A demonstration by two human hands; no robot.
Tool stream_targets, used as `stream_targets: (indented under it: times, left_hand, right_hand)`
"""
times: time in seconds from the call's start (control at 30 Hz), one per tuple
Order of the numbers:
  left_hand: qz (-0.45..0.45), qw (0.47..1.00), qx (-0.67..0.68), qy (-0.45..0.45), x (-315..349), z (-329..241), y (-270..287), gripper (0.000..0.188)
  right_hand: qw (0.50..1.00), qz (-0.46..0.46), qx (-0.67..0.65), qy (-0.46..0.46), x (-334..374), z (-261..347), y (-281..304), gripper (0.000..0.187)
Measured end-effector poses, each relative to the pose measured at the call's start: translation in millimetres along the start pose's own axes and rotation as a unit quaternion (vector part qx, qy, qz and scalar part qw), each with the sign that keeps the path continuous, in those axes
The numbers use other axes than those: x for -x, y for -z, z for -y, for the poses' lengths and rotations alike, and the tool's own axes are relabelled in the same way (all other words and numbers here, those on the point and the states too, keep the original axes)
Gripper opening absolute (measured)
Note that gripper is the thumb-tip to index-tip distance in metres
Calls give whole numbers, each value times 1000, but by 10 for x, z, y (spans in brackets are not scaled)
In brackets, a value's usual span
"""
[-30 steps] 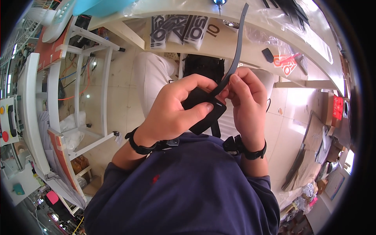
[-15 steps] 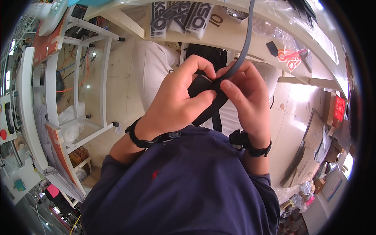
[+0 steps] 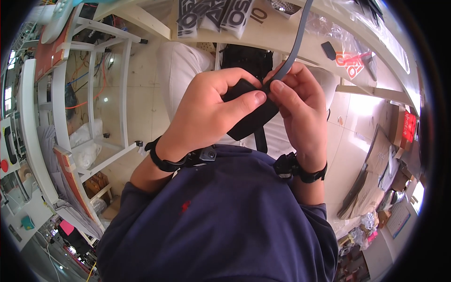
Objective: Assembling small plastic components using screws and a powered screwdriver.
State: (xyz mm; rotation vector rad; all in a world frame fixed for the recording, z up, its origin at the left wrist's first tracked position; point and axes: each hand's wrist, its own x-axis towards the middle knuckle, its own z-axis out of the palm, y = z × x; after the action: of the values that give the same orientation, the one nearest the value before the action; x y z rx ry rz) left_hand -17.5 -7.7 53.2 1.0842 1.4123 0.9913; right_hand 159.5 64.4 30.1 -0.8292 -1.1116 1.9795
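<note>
The black pouch is in your two hands, on your side of the pale bench and just short of its near edge, above your lap. Your left hand grips it at the upper edge, thumb and forefinger drawn narrow on the dark material, their tips near the spot where the strap meets it. Your right hand pinches the long dark grey strap between thumb and bent forefinger close to its lower end, and the rest of that strap curves up and away across the bench. Your fingertips crowd the joint, so I can't tell for certain whether the strap's end goes through the pouch or only lies against it. A short black strip hangs below the pouch, on your side of the bench.

On the bench's lower board, towards its left, you have clear bags with black lettering; towards its right lie a small black flat piece and a clear bag with orange print. Left of the bench stands a white metal frame. To the bench's right, flattened cardboard rests by the floor.
</note>
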Motion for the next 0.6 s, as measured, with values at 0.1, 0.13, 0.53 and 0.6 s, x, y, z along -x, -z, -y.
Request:
stream_targets:
  times: [0.1,0.13,0.53,0.6]
  left_hand:
    - [9,999,53,0,-22,-11,-15,17]
    - [9,999,53,0,-27,14,-28,17]
    - [-17,994,109,-24,-18,70,-37,19]
    - [12,993,117,27,-26,1,2,16]
  right_hand:
    - [1000,-9,2,-7,2,-6,7,23]
    - [1000,-12,6,-7,1,-6,12,23]
    - [999,-36,20,15,40,18,-74,25]
    - [999,-31,27,19,14,33,-70,25]
